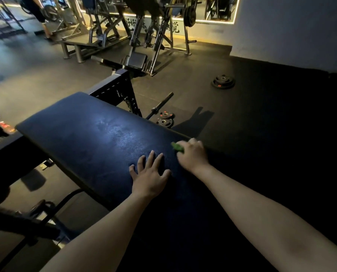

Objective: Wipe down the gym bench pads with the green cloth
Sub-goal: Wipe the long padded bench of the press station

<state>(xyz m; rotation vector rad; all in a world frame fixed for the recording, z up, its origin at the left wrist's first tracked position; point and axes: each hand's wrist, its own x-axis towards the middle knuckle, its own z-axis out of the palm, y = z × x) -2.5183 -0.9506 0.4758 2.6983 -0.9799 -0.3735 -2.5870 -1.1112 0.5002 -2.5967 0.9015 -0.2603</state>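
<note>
Left hand [151, 178] flat on bench [89, 134], fingers spread; right hand [193, 155] fingers gripping cloth [177, 147] at pad's right edge.

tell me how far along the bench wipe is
Done: the pad shows a streaky sheen in its middle, likely wiped. In hand: the right hand grips the cloth at the pad's right edge; the left hand rests flat beside it. Left: the dark near end shows no sheen, probably unwiped.

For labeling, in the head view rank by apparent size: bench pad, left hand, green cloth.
1. bench pad
2. left hand
3. green cloth, though the right hand hides most of it
</note>
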